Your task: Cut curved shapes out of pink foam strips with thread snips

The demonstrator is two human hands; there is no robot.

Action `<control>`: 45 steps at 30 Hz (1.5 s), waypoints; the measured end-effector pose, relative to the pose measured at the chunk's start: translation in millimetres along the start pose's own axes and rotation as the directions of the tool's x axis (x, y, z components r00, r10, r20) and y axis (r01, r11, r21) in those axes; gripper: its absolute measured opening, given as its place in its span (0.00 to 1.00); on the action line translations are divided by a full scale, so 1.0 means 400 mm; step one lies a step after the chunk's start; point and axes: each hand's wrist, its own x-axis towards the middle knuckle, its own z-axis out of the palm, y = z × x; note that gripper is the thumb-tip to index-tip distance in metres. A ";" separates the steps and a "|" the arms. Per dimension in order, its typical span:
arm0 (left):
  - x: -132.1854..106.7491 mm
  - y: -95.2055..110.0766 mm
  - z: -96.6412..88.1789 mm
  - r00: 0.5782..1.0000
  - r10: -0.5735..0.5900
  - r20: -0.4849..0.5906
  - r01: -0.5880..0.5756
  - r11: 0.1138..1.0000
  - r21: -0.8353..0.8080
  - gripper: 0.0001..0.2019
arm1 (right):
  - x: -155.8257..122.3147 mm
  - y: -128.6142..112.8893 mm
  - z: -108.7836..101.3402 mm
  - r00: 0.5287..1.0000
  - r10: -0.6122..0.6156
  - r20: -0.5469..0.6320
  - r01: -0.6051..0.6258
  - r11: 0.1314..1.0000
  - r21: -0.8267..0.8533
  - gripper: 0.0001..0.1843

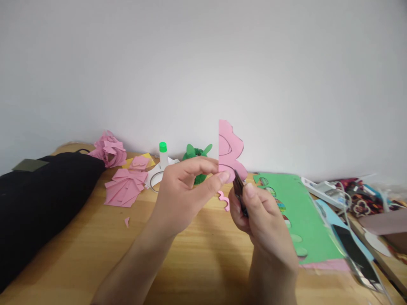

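The pink paper is pinched upright by the left hand's fingers, likely so its drawn lines are seen. Just right of them, dark scissors are gripped in the right hand.

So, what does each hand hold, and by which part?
The left hand pinches the pink paper at its lower edge; right hand grips scissors by the handle end.

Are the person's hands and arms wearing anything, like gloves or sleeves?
No, they are bare. The left hand and the right hand have no gloves, and no rings show. The forearms are uncovered too, with no sleeves, watch or bracelet in view. The thumbnails that show look short and unpainted.
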 end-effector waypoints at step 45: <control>-0.007 0.000 0.008 0.998 0.037 0.047 -0.034 0.998 -0.057 0.07 | 0.000 0.010 -0.005 1.000 -0.001 0.003 0.001 0.995 0.098 0.27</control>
